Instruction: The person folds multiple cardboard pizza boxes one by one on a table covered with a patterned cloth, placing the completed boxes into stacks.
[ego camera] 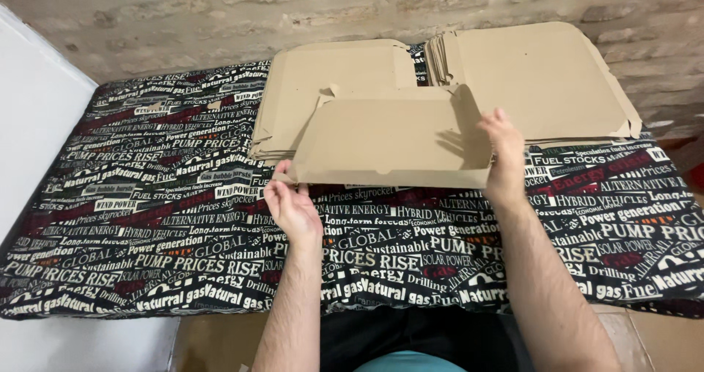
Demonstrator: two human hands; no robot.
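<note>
flat cardboard sheet (392,141) is lifted over the printed cloth on the table (147,218), in front of two cardboard stacks (543,79). left hand (293,207) fingers pinch its lower left corner; right hand (504,148) fingers grip its right edge.

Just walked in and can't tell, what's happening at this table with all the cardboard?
A person is holding a flat cardboard sheet with both hands, the left hand at its lower left corner and the right hand at its right edge. The sheet is lifted over a table covered with a printed cloth. Behind it lie two stacks of similar flat cardboard pieces, one on the left and one on the right, next to a brick wall.
</note>
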